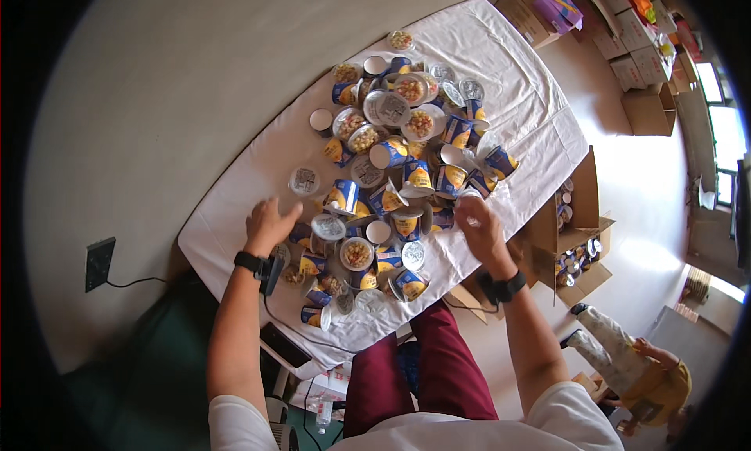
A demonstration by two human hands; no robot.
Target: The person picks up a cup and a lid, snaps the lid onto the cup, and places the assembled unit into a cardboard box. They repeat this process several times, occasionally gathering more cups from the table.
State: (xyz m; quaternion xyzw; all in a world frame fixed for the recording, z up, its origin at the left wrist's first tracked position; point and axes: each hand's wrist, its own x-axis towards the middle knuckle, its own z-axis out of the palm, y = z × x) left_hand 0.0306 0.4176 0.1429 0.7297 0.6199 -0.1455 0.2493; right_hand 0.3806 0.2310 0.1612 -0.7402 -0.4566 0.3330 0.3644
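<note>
A big heap of small blue-and-yellow paper cups (418,177) covers the middle of the white-clothed table (501,52). Some stand, others lie tipped over. Mixed in are clear-lidded tubs of colourful pieces (357,254) and round printed lids (304,180). My left hand (270,222) hovers at the heap's left side with fingers apart and nothing in them, near a lid and a tilted cup (342,195). On the right side of the heap, my right hand (480,228) has its fingers curled in by something whitish; what they hold is hard to make out.
Open cardboard boxes (575,259) holding more cups stand on the floor to the right. Stacked cartons (637,48) fill the far right. Another person (649,373) is at the lower right. A dark phone-like slab (285,344) and a cable lie at the table's near left edge.
</note>
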